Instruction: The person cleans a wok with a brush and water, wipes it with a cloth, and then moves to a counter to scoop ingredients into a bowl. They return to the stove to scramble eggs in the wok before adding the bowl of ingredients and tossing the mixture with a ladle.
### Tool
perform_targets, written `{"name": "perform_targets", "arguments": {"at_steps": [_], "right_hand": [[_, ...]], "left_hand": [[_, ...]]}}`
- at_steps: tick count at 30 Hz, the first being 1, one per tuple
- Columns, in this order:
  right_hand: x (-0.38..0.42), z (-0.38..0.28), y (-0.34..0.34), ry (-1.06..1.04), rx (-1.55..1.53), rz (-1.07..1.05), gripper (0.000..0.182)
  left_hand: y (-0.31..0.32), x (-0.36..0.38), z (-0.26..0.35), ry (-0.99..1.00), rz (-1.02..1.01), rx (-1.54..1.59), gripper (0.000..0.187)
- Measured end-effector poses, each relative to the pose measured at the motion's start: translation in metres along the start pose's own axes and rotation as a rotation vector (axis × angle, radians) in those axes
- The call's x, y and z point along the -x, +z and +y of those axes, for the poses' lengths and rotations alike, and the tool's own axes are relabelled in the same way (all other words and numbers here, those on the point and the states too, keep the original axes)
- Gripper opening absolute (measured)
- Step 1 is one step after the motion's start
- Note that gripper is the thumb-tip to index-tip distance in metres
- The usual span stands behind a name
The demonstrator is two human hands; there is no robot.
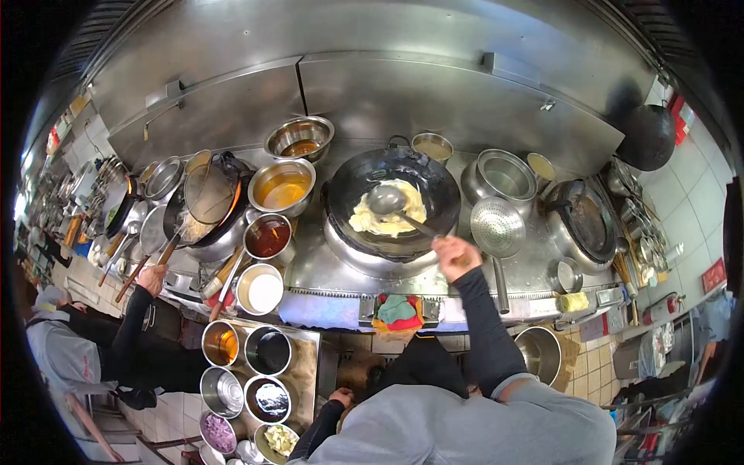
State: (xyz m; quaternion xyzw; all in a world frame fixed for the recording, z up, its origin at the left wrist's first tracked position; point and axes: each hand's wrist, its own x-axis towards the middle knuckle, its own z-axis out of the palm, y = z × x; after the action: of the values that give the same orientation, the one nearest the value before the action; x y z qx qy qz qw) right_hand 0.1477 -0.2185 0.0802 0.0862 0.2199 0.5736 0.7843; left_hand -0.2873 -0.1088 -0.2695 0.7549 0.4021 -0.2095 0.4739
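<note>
My right hand (456,257) is closed round the handle of a metal ladle (387,200). The ladle's bowl rests on pale yellow, egg-like food (404,218) in a large black wok (349,178). My left hand (342,397) hangs low beside my body, near the side table with pots; its fingers look curled, but they are too small to tell what they hold, if anything. Right of the wok lies a perforated strainer (497,227) with its handle toward me.
At the left a co-worker's hand (152,279) holds a handle over another wok, with flame showing. Metal bowls of orange liquid (284,188) and red sauce (267,236) stand left of my wok. Folded cloths (397,309) lie at the front edge. A second wok (587,221) sits right.
</note>
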Motion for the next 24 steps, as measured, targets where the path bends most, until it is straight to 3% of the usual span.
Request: {"name": "perform_targets", "arguments": {"at_steps": [2, 3, 5, 7, 8, 9, 10, 11, 13, 15, 17, 18, 20, 21, 22, 23, 24], "right_hand": [[-0.029, 0.01, -0.063, -0.178, 0.502, 0.157, 0.024], [-0.027, 0.026, -0.087, -0.059, 0.547, 0.184, 0.027], [0.001, 0.074, -0.073, -0.051, 0.416, 0.184, 0.027], [0.02, 0.092, -0.016, -0.234, 0.338, 0.247, 0.021], [0.017, 0.061, -0.012, -0.158, 0.22, -0.024, 0.012], [0.012, 0.035, 0.0, -0.148, 0.039, -0.143, 0.005], [0.007, 0.024, 0.014, -0.018, -0.219, -0.254, 0.004], [-0.005, 0.007, 0.01, 0.083, -0.285, -0.222, 0.009], [-0.029, 0.002, -0.042, -0.199, 0.305, -0.031, 0.017], [-0.034, 0.031, -0.105, -0.061, 0.524, -0.086, 0.02], [-0.003, 0.074, -0.097, -0.109, 0.405, 0.041, 0.022], [-0.001, 0.069, -0.084, -0.107, 0.412, 0.038, 0.022], [0.009, 0.045, -0.05, 0.012, 0.107, -0.068, 0.025], [0.007, 0.028, -0.031, -0.036, 0.113, -0.038, 0.028], [-0.003, 0.004, -0.022, 0.058, 0.103, -0.064, 0.029], [-0.014, -0.016, -0.017, 0.084, 0.291, -0.034, 0.03], [-0.018, -0.022, -0.013, 0.102, 0.472, 0.106, 0.027]], "left_hand": [[0.008, -0.01, -0.018, -0.016, 0.015, 0.015, 0.034], [0.009, -0.017, -0.023, -0.035, 0.031, 0.032, 0.034], [0.001, -0.013, -0.012, -0.035, 0.047, 0.049, 0.035], [0.0, 0.001, -0.003, -0.072, 0.052, 0.096, 0.035], [0.002, 0.001, -0.007, 0.002, 0.057, 0.059, 0.035], [0.004, 0.0, -0.007, 0.006, 0.055, 0.054, 0.035], [0.007, -0.001, -0.009, 0.015, 0.067, 0.002, 0.034], [0.005, -0.001, -0.009, 0.024, 0.082, -0.051, 0.033], [-0.006, 0.013, 0.012, -0.027, 0.076, 0.01, 0.031], [-0.019, 0.021, 0.026, -0.071, 0.077, 0.079, 0.029], [-0.017, 0.019, 0.031, -0.029, 0.13, 0.263, 0.026], [-0.018, 0.015, 0.036, -0.023, 0.133, 0.268, 0.026], [-0.014, 0.018, 0.037, -0.05, 0.083, 0.266, 0.025], [-0.013, 0.02, 0.033, -0.065, 0.054, 0.259, 0.024], [-0.003, -0.003, 0.008, 0.044, 0.006, 0.226, 0.024], [0.009, -0.018, -0.017, 0.118, 0.084, 0.001, 0.024], [0.008, -0.011, -0.006, 0.053, 0.073, 0.061, 0.023]]}}
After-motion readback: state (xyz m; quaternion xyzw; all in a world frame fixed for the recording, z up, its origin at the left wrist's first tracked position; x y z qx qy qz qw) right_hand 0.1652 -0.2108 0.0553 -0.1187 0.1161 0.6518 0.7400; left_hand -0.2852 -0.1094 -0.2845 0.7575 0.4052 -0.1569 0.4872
